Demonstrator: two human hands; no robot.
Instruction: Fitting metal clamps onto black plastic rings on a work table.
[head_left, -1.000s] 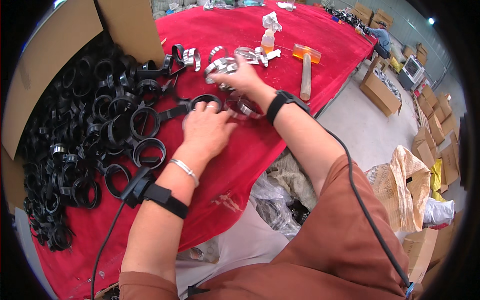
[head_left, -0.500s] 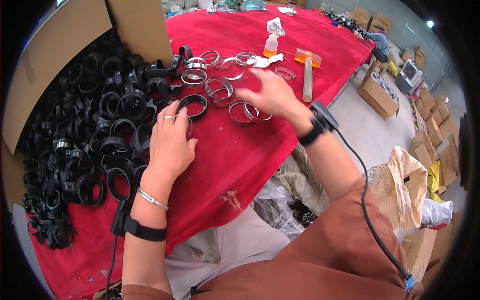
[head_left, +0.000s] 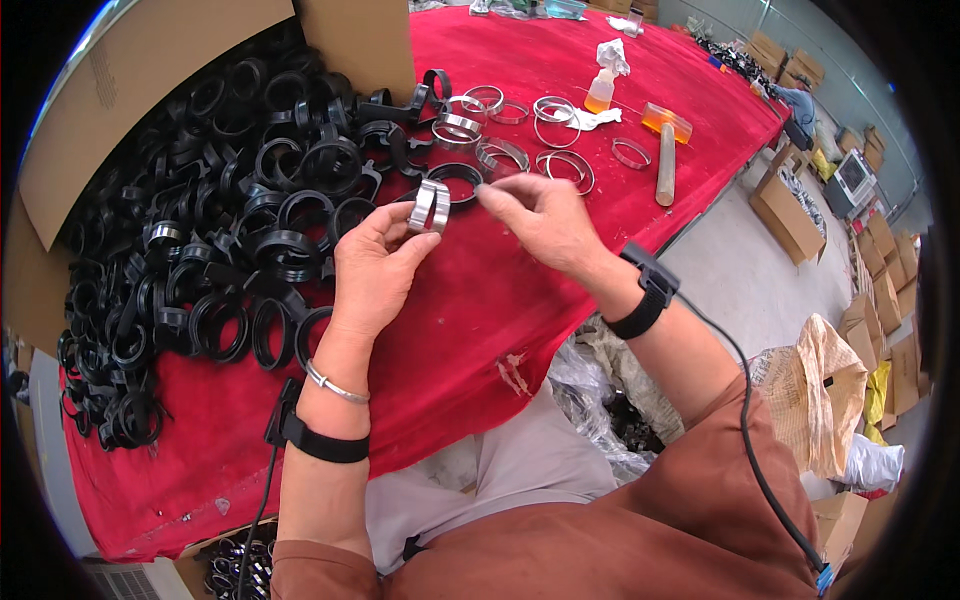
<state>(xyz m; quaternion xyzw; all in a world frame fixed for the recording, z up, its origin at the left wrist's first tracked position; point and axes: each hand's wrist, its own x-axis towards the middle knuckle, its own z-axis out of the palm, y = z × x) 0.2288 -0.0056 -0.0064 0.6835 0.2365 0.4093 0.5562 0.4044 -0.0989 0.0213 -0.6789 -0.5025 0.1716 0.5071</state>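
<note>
Two hands are now lifted off the red cloth [head_left: 520, 290]: the left hand [head_left: 375, 270] is pinching a steel ring [head_left: 432, 205] between thumb and fingertips, while the right hand [head_left: 540, 215], fingers loosely curled and seemingly empty, is closing in beside it, above the black rings [head_left: 220, 250].

Ring pile [head_left: 210, 250] fills the left half of the table [head_left: 480, 330], backed by cardboard flaps [head_left: 130, 120] behind it. Loose metal rings [head_left: 520, 130] lie spread to the right of the pile, toward the far edge. Mallet [head_left: 665, 150] sits right of those rings, squeeze bottle [head_left: 600, 92] just behind them. Left hand [head_left: 375, 270] holds a metal band [head_left: 432, 205] above the table middle; right hand [head_left: 545, 220] just beside it (fingertips near the band, contact unclear). Boxes [head_left: 790, 210] on the floor, right of the table.
</note>
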